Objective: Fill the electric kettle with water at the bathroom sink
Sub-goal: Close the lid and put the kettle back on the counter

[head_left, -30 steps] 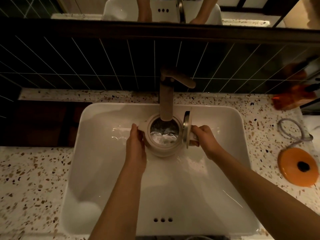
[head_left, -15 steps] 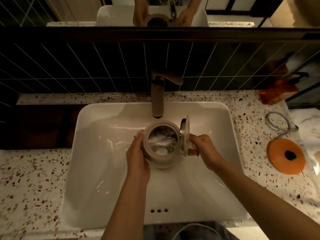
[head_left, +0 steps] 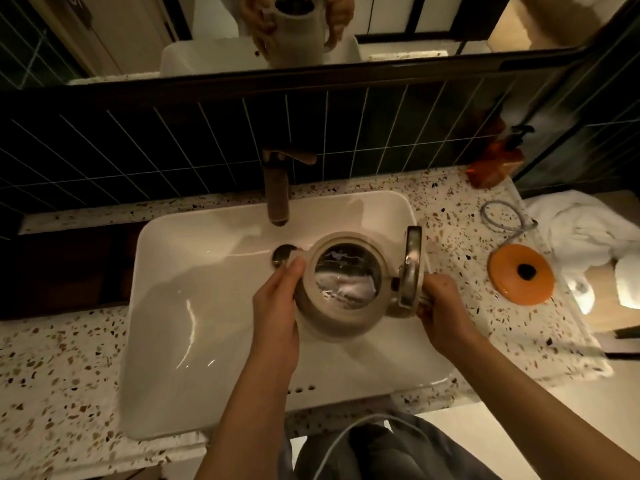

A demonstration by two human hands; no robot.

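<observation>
Kettle (head_left: 341,289) moved clear of faucet (head_left: 277,188)

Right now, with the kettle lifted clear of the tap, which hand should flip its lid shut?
Left. The right hand grips the handle side beside the upright open lid and carries the kettle. The left hand only steadies the spout side, so it can probably let go and reach over.

One head-worn camera looks steeply down, close over the sink (head_left: 166,271) and counter (head_left: 52,375).

Faucet (head_left: 277,195) behind, sink (head_left: 166,306) leftward open
</observation>
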